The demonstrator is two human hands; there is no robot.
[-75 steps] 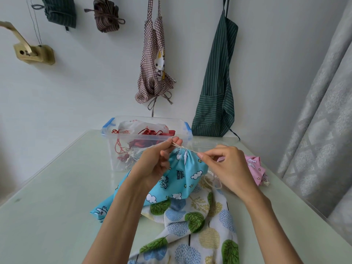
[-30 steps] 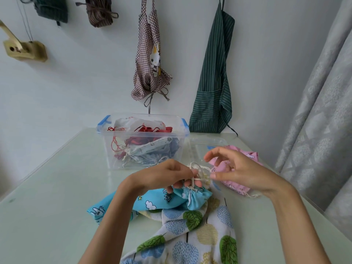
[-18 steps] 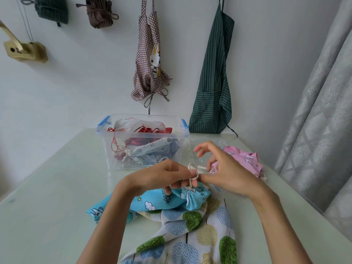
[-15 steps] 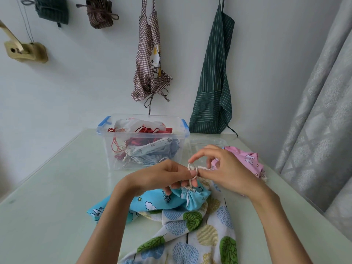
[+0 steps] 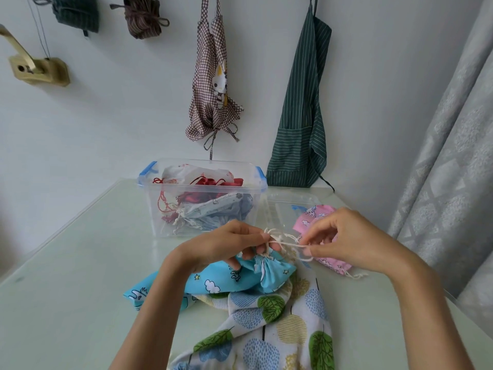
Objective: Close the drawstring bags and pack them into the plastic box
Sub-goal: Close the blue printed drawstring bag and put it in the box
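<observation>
Desk (image 5: 66, 289), pale green, carries all items. Clear plastic box (image 5: 202, 206) with blue latches sits at far centre; inside it, red, white and grey bags, packed loosely. Its clear lid (image 5: 288, 206) lies flat just right of the box. Pink bag (image 5: 317, 222) lies on the near edge of that lid, largely hidden behind the right hand. Leaf-print bag (image 5: 272, 329) spreads across near centre; the blue bag (image 5: 221, 280) lies over its far end, directly in the near path to the box.

Wall behind: checked apron (image 5: 210, 89), green striped apron (image 5: 301, 124), two bundled cloths and a wooden bracket at upper left. Grey curtain (image 5: 453, 156) at right.

Left hand (image 5: 226, 247): grip closed on the gathered neck of the blue bag, fingers curled over it. Right hand (image 5: 346, 241): thumb and forefinger pinch the white drawstring (image 5: 286, 243), which runs between the two hands.

Change versus 0.5 s ago: right hand has moved rightward, away from the left; the cord loop then bunched at the left fingers is now drawn out into a strand. Left hand and blue bag unchanged in place.
</observation>
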